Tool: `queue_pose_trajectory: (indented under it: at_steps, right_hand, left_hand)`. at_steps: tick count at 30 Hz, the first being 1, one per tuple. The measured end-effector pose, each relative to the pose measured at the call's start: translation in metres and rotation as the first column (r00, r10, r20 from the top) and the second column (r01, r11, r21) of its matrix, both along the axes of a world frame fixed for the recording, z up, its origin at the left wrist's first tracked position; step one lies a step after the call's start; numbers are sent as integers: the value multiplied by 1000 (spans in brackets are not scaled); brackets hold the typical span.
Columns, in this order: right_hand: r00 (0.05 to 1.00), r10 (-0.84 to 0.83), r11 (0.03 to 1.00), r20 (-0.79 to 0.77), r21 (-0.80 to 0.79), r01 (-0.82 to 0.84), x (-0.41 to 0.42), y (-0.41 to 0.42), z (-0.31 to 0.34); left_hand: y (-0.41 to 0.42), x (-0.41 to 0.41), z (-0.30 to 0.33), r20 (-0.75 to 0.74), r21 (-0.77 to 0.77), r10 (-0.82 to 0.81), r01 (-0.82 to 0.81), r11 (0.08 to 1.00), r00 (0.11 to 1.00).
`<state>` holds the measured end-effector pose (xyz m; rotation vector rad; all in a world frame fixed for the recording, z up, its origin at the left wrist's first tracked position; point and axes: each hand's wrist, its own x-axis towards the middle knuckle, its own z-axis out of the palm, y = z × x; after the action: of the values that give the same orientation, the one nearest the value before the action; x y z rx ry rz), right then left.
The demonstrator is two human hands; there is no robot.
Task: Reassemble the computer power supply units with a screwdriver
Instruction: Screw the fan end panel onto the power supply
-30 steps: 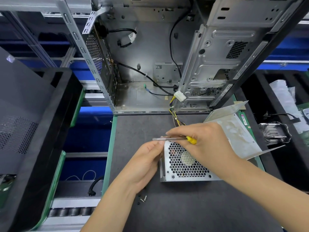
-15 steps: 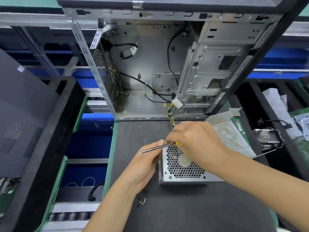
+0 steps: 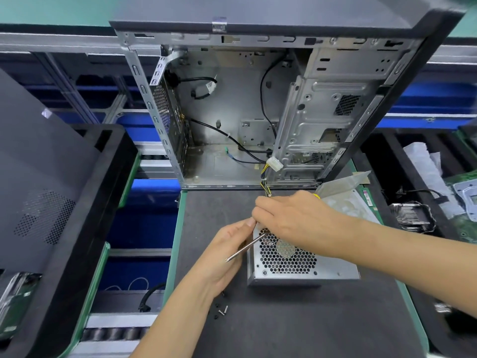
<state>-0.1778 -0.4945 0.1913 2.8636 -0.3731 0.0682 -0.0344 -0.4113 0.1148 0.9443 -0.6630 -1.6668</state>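
Observation:
A silver power supply unit (image 3: pixel 304 264) with a honeycomb fan grille lies flat on the dark mat (image 3: pixel 284 326). My right hand (image 3: pixel 296 220) hovers over its far edge and grips a screwdriver (image 3: pixel 245 247) whose yellow handle is mostly hidden; the steel shaft slants down to the left. My left hand (image 3: pixel 227 251) sits at the unit's left side, its thumb near the top left corner, fingers behind the shaft. Whether it holds anything is hidden. Several small screws (image 3: pixel 222 310) lie on the mat near my left wrist.
An open computer case (image 3: pixel 258 112) stands upright behind the mat, cables and a white connector (image 3: pixel 275 164) hanging out toward the unit. A loose metal cover plate (image 3: pixel 346 197) lies right of my right hand. Black bins stand on both sides; the right one (image 3: pixel 413 215) holds parts.
The screwdriver shaft has swung from level to slanting down-left, its tip now over my left hand. The view has tilted up, showing more of the case top.

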Motion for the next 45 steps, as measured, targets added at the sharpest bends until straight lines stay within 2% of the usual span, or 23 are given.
queue_pose_trajectory:
  at_steps: [5,9,12,14,17,21,25,34,45]
  right_hand:
    - [989,-146,956,-24,254,147,-1,-5,3]
    - [948,-319,781,-3,565,265,-7,-19,19]
    - [937,-330,727,-118,601,332,-14,-33,37]
    - [931,-313,722,-190,589,363,-21,-38,51]
    - [940,-248,780,-236,527,338,-29,-39,68]
    - [932,-196,909,-305,300,289,-38,-34,78]
    - [916,-183,920,-356,266,287,-37,-29,78]
    - [904,-243,939,-351,148,310,-36,-23,84]
    - [869,-243,955,-431,50,292,-29,-14,87]
  left_hand:
    - [-1,-4,2,67,24,46,-48,999,997]
    - [-1,-6,5,105,74,64,-72,995,992]
    - [-3,-9,6,182,117,58,-80,990,982]
    - [-3,-12,7,204,141,53,-83,987,978]
    - [-2,-16,9,208,158,76,-110,981,975]
    - [0,-19,10,191,165,107,-139,976,976]
    - [0,-20,10,158,194,127,-157,968,979]
    - [2,-20,11,193,165,102,-134,977,976]
    - [1,-19,8,214,156,105,-140,978,971]
